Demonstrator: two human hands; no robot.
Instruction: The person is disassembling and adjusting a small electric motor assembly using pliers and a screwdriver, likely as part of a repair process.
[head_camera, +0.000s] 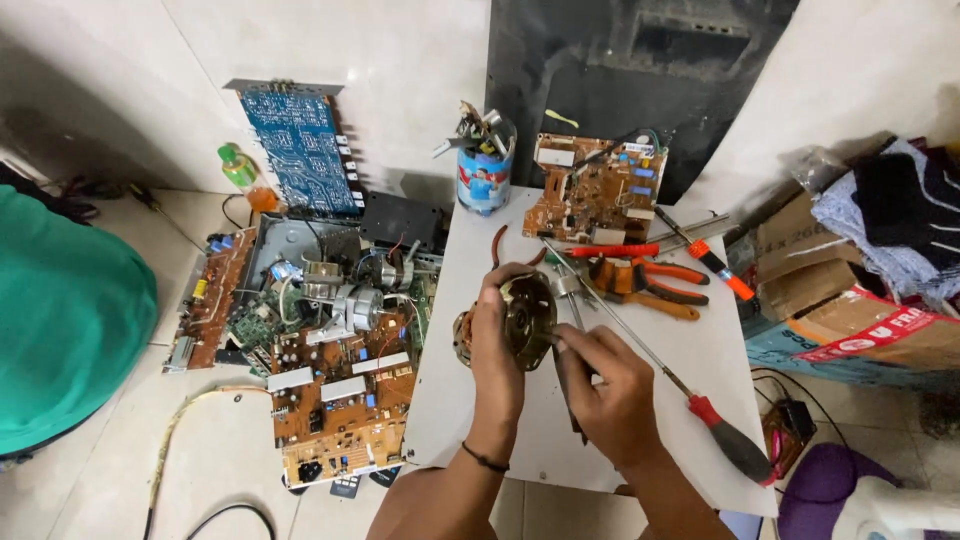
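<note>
Steadying the motor (520, 320) above the white desk (470, 380) matters most: the left hand (497, 340), grip wrapped around its housing, should keep it from turning. The right hand (600, 385) pinches a thin dark tool (tip hidden) against its face, wrist bent inward.

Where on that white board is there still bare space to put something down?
The white board is bare along its left side, between the tin of tools and the near edge, beside the left hand holding the motor. A smaller patch lies right of the long screwdriver. The far right corner is crowded with pliers and a brown circuit board.
</note>
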